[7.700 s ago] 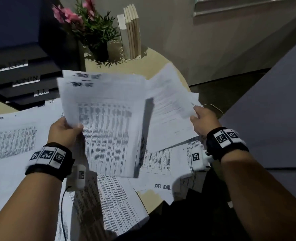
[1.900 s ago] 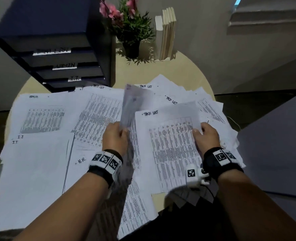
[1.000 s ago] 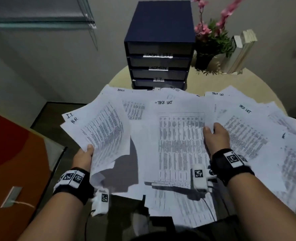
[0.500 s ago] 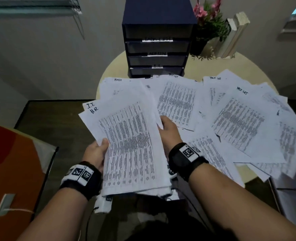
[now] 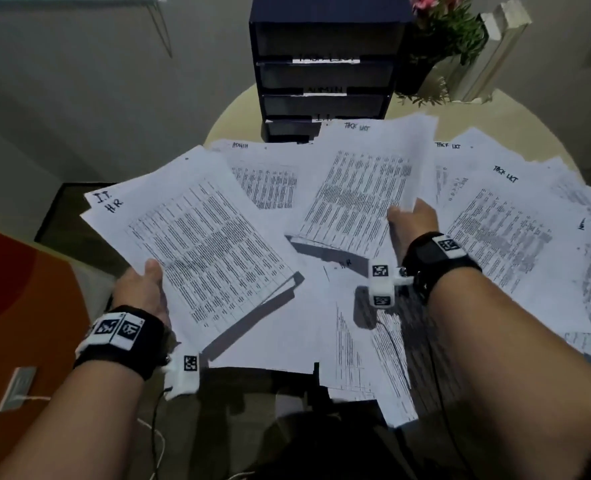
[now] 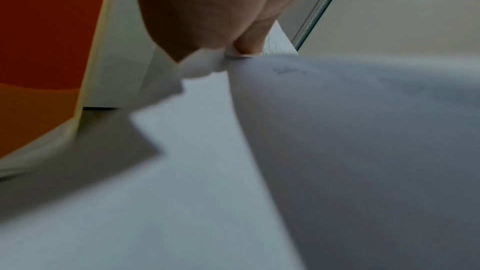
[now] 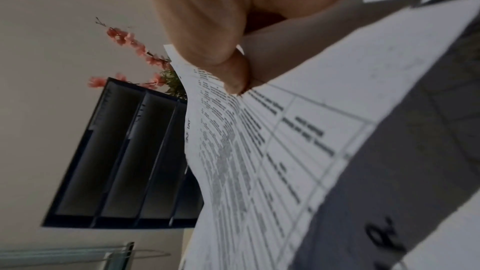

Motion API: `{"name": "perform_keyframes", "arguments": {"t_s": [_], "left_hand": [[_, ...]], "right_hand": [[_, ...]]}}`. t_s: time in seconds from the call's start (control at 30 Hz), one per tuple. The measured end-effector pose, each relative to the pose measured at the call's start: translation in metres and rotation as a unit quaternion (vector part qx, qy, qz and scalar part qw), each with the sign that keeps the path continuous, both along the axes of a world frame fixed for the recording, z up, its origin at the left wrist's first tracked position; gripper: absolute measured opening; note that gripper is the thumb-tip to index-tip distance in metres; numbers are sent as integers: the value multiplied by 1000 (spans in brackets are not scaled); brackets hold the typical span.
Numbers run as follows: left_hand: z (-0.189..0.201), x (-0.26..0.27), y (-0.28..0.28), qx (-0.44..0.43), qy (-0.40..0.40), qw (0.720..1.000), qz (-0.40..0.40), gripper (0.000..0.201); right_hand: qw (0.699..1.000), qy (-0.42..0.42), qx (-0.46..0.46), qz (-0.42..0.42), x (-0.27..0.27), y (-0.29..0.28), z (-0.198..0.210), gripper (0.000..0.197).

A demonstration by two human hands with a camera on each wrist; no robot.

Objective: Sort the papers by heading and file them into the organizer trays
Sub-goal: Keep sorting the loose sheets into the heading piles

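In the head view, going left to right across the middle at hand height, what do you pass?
Orange surface → left hand → small stack of printed sheets it grips, marked I.T. and H.R. → lifted printed sheet headed TASK LIST → right hand gripping that sheet's edge → loose white printed papers spread over the round table.

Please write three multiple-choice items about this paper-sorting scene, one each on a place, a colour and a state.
1. Where does the organizer stand?
A. at the far edge of the table
B. on the floor
C. on a chair

2. What colour are the flowers beside it?
A. yellow
B. pink
C. blue

3. What is the right hand doing?
A. resting flat
B. pointing
C. holding a lifted sheet

Answers: 1 A, it rises behind the spread papers; 2 B, pink blooms above green leaves; 3 C, thumb and fingers pinch the sheet headed "task list", while the left hand holds a stack.
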State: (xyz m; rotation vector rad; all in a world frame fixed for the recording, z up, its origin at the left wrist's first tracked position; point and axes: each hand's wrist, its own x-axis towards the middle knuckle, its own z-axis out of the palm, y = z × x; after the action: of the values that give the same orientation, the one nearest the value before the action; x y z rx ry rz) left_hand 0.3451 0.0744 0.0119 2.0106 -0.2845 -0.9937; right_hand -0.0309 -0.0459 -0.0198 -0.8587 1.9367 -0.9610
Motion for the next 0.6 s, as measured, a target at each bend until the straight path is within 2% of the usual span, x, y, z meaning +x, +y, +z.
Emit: {"name": "perform_keyframes", "arguments": {"t_s": [0.07,0.13,0.2,0.27,0.3,0.33,0.37,0.43,0.47,0.53,0.6], "left_hand": [[1,5,5,26,-13,1000,-6,41],[-3,7,7,52,23,998,8,50],[-8,4,8,58,61,996,15,49],[-14,-3,10,44,84,995,-2,41],[-18,-4,11,36,87,995,-11,39],[-18,-7,12,29,89,995,-21,37],[-19,-9,12,23,92,995,-31,34],[-19,-15,12,11,92,994,-49,31],[-16,-19,11,1,95,994,-56,30],[-11,-27,10,-12,116,991,-67,27],[-6,-35,10,-24,135,988,-77,23]], "right_hand": [[999,20,28,11,-6,-17,-7,36],[998,10,54,7,-5,-27,-11,48],[998,2,70,0,-6,-36,-14,62],[997,5,80,0,-10,-44,-15,63],[996,-20,84,-14,-8,-48,-12,62],[994,12,104,-13,-8,-52,-14,62],[992,52,112,23,-8,-54,-14,68],[970,191,119,88,-8,-52,-6,76],[965,227,90,100,-5,-49,0,73],[967,220,0,128,7,-39,12,59],[969,123,-28,210,25,-18,23,44]]}}
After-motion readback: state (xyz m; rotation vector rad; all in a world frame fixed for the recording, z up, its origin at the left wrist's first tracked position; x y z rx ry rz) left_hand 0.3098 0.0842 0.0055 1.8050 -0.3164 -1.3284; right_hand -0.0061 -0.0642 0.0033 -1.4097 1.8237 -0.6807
